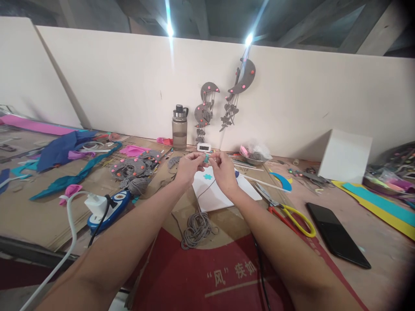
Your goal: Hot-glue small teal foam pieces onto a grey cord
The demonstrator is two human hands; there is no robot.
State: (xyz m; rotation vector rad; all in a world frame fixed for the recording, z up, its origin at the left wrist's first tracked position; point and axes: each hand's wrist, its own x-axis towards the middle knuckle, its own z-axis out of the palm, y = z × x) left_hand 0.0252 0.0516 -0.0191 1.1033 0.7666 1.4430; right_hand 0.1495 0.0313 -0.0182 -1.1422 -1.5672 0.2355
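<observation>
A small teal piece [206, 158] is pinched between the thumb and fingers of my left hand [190, 167]. My right hand [224, 170] is closed at the piece's right edge, its fingertips pressed together. Grey cord [207, 190] runs up beneath the right hand from a loose coil [196, 229] on the cardboard. Where the cord meets the teal piece is hidden by my fingers. Below both hands lies a white board [214, 201], with a flat teal flower-like cutout [208, 176] on it.
Scissors [292, 216] and a black phone [337, 235] lie right. At left are a blue power strip [110, 211] and grey moon-shaped ornaments [129, 168]. A bottle [179, 129] and small digital clock [204, 147] stand behind. Two grey hanging ornaments [244, 77] rest against the white wall panel.
</observation>
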